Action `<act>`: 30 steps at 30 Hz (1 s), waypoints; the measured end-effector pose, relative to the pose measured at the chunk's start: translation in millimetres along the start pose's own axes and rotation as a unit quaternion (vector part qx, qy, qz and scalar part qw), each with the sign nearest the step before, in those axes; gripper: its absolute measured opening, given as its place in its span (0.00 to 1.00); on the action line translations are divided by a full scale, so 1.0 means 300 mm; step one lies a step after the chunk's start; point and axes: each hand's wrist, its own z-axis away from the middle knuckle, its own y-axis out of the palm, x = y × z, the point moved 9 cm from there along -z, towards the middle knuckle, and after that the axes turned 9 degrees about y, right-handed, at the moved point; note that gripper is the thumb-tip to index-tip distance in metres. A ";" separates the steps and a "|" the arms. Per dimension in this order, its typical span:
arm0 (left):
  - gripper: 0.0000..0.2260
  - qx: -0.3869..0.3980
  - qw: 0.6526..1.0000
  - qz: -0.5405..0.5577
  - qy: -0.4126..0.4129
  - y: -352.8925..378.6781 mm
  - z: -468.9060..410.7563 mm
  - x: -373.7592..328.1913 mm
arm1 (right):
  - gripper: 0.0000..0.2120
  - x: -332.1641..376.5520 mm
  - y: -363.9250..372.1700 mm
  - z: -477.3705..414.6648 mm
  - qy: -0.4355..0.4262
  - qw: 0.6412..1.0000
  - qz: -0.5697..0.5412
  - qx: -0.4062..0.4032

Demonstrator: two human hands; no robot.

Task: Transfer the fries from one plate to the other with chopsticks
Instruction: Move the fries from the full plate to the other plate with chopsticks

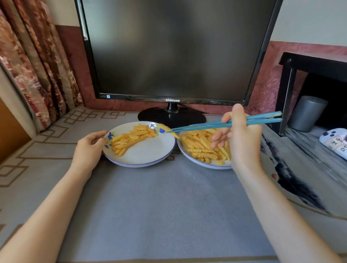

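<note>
Two white plates with blue rims stand side by side in front of a monitor. The left plate (148, 154) carries a row of crinkle-cut fries (132, 138) along its far left part. The right plate (201, 164) holds a larger heap of fries (201, 147). My right hand (241, 140) grips a pair of blue chopsticks (208, 126), whose tips pinch one fry (164, 127) above the left plate's far right rim. My left hand (89, 149) holds the left plate's left rim.
A black Samsung monitor (173, 50) stands close behind the plates, its round base (171, 116) almost touching them. To the right are a black shelf frame (285, 100), a grey cup (305, 113) and a white controller (337, 143). A curtain (34, 63) hangs at the left.
</note>
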 end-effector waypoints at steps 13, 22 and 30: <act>0.13 0.004 1.000 -0.006 0.000 0.000 0.005 -0.005 | 0.17 0.070 -0.323 -0.022 -0.052 0.992 0.007 -0.111; 0.13 -0.001 1.000 -0.010 0.007 0.001 0.012 -0.019 | 0.17 0.063 -0.360 0.003 -0.051 0.994 0.030 -0.096; 0.13 -0.002 1.000 -0.015 0.007 -0.001 0.012 -0.020 | 0.16 0.084 -0.303 0.014 -0.070 0.995 0.006 -0.072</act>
